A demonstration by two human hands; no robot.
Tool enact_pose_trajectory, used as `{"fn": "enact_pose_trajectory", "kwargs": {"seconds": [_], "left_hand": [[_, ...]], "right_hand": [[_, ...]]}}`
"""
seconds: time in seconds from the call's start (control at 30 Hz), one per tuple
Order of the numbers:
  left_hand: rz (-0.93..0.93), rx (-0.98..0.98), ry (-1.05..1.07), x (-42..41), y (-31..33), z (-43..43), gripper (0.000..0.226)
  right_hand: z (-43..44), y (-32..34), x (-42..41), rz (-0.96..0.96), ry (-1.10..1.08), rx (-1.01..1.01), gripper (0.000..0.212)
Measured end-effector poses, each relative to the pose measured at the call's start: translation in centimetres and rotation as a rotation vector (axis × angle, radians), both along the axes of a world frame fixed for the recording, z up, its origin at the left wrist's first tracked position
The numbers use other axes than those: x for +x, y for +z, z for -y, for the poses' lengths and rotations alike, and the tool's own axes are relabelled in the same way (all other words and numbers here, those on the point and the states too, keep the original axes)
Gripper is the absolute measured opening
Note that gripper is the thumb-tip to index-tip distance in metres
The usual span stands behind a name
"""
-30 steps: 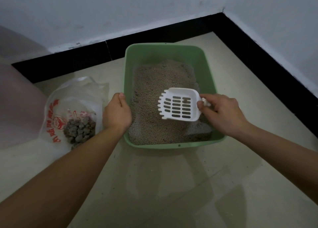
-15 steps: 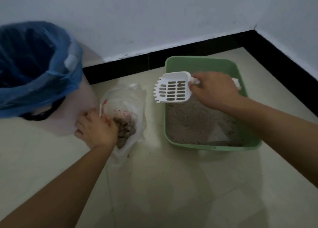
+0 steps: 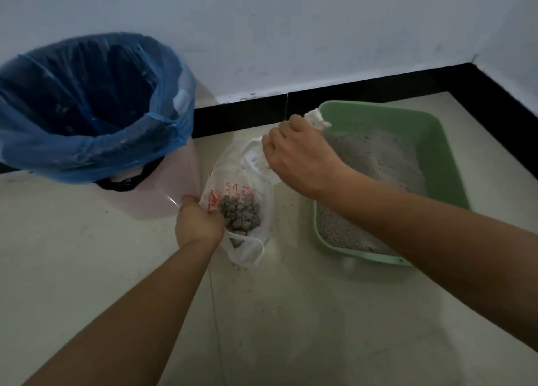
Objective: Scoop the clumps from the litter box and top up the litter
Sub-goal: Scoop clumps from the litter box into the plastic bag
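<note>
One scoop (image 3: 316, 120), one bag (image 3: 249, 249), illegible red print

Bare floor (image 3: 305, 321) lay open on the near side. The plastic bag (image 3: 250, 251) filled the gap between the lined bin (image 3: 163, 199) and the green litter box (image 3: 378, 115). The right hand (image 3: 300, 155), gripping the scoop (image 3: 316, 120), blocked the bag's mouth, and the wall (image 3: 291, 36) closed off the back.

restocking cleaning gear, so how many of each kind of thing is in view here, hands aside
bin: 1
liner: 1
bag: 1
scoop: 1
litter box: 1
total: 5
</note>
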State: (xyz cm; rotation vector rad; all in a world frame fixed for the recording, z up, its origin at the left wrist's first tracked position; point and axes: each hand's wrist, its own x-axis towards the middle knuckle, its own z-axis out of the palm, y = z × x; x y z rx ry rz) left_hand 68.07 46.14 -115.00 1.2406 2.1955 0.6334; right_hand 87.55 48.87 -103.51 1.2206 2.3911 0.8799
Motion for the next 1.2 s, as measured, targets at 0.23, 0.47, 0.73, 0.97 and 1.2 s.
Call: {"fn": "enact_pose_trajectory", "kwargs": {"seconds": [0.23,0.47,0.73,0.97,1.2], "left_hand": [[-0.029,0.006,-0.01,0.6,-0.4,-0.2,0.041],[-0.043,0.019,0.004,1.2,-0.4,-0.3,0.038],[0.047,0.038,0.012,0.5,-0.6,-0.1,0.034],[0.119,0.054,0.061,-0.1,-0.8,0.0,0.023],[0.123,0.04,0.046,-0.4,-0.9,-0.3,0.027]], "right_hand": [[-0.9,-0.8,3.2,-0.256,-0.173,0.092,0.028],[-0.2,-2.3,2.8,-0.353,-0.187,-0.012,0.035],[0.9,-6.2,1.4,-0.392,-0.276,-0.204,0.06],[2.3,-7.0,-0.9,-0.09,0.071,-0.204,0.061],[1.9,-5.7,-0.1,-0.124,0.068,-0.139,0.066]]}}
